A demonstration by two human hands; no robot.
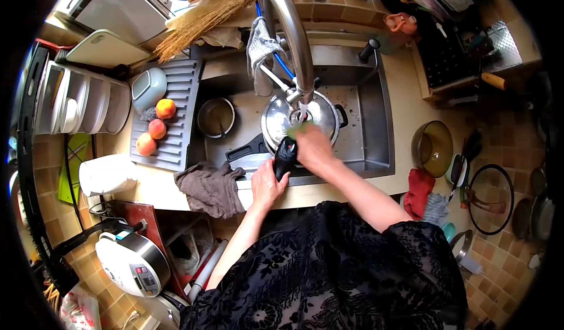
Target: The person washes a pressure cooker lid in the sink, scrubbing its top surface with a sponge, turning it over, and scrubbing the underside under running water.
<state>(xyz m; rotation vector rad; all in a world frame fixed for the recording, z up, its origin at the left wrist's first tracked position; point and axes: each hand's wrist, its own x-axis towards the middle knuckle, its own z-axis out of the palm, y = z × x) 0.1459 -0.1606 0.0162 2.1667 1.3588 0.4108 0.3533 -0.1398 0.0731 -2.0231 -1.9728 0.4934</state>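
In the sink [358,142] is a shiny round metal pot or lid [275,118], with black handles at its edges. My left hand [267,183] is wrapped round a thick black handle [286,155] at its near side. My right hand [316,148] is closed on a green scrubber [301,129], pressed near the middle of the shiny metal. The scrubber is partly hidden by the fingers. Directly above curves the steel tap [301,48], its spout over the metal with what looks like water coming out. A small pot [215,117] sits to the left in the basin.
On the left, a grey drainboard [179,115] bears several peaches [157,128] and a grey-blue bowl [149,89]. A brown cloth [210,188] hangs over the counter's front edge. An amber bowl [433,148] and a red cloth [419,192] lie at right. A rice cooker [132,263] stands lower left.
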